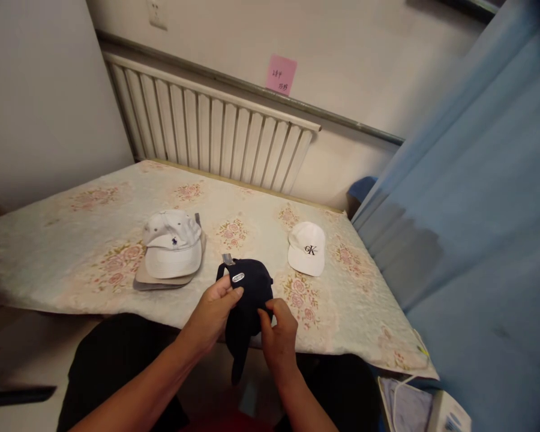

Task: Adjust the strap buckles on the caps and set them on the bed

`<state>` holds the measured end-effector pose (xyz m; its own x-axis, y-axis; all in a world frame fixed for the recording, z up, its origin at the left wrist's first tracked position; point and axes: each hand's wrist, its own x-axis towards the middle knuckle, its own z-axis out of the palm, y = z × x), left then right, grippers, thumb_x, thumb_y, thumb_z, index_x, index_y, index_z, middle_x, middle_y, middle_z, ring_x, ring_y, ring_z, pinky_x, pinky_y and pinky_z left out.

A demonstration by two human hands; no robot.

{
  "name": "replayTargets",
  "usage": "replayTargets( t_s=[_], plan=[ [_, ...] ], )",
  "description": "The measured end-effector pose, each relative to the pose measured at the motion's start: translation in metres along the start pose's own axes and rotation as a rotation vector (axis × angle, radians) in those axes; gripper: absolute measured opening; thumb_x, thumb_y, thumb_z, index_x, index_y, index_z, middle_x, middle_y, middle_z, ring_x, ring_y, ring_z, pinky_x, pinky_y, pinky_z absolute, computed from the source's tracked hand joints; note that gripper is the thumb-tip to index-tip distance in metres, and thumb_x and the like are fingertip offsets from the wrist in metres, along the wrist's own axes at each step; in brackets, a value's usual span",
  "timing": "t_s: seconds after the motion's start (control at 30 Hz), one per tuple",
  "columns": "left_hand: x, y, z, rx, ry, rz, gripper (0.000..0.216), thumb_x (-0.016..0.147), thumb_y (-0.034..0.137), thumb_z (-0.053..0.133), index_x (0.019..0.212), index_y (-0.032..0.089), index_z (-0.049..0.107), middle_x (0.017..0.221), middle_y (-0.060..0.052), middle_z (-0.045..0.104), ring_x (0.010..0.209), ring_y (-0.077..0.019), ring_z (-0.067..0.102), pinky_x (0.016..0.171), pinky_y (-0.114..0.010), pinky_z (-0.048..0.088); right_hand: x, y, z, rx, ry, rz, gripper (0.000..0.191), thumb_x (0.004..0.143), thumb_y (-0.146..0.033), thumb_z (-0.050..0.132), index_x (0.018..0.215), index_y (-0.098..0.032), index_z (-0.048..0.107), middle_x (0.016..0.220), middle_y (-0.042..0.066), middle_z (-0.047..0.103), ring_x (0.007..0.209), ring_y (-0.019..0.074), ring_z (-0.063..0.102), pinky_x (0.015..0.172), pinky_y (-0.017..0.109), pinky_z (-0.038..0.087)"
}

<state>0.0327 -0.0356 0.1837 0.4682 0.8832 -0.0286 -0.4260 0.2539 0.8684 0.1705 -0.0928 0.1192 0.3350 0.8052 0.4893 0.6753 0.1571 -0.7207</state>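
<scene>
A black cap (247,300) hangs over the near edge of the table, held between both my hands. My left hand (213,315) grips its left side, thumb by the small metal buckle on the strap. My right hand (279,339) pinches the cap's right lower side. A white cap with a small dark logo (173,246) sits on top of a stack of beige and grey caps at the left. Another white cap with black letters (306,248) lies at the right.
The table carries a pale floral cloth (72,240). A white radiator (207,132) runs along the far wall under a pink sticky note (281,74). A blue curtain (477,210) hangs at the right. Papers (414,402) lie below the table's right corner.
</scene>
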Motion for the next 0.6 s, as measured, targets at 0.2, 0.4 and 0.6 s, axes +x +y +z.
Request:
replayTargets(
  t_s=[0.2,0.4,0.6],
  plan=[
    [-0.0014,0.0039,0.0007,-0.013,-0.022,0.020,0.042,0.080,0.025,0.063,0.122,0.018,0.059,0.108,-0.007,0.070,0.099,-0.0236,0.063,0.088,-0.034,0.045,-0.0011,-0.0014,-0.0009,-0.002,0.004,-0.011,0.008,0.083,-0.015,0.050,0.079,-0.021,0.055,0.076,0.002,0.057,0.072,0.0170,0.053,0.067,0.029,0.041],
    [-0.0036,0.0056,-0.0016,0.038,0.039,0.032,0.041,0.082,0.035,0.062,0.120,0.018,0.061,0.110,-0.009,0.070,0.099,-0.0236,0.063,0.089,-0.033,0.043,-0.0017,-0.0051,-0.0014,-0.012,-0.001,-0.027,0.009,0.083,-0.015,0.050,0.078,-0.021,0.055,0.075,0.002,0.057,0.072,0.0171,0.053,0.066,0.029,0.041],
    [-0.0035,0.0054,-0.0022,0.038,0.087,0.027,0.041,0.081,0.040,0.063,0.115,0.019,0.064,0.105,-0.008,0.071,0.093,-0.0223,0.064,0.083,-0.031,0.043,-0.0026,-0.0068,-0.0016,-0.012,0.000,-0.036,0.009,0.082,-0.015,0.050,0.077,-0.021,0.055,0.073,0.001,0.056,0.070,0.0169,0.054,0.064,0.029,0.040]
  ],
)
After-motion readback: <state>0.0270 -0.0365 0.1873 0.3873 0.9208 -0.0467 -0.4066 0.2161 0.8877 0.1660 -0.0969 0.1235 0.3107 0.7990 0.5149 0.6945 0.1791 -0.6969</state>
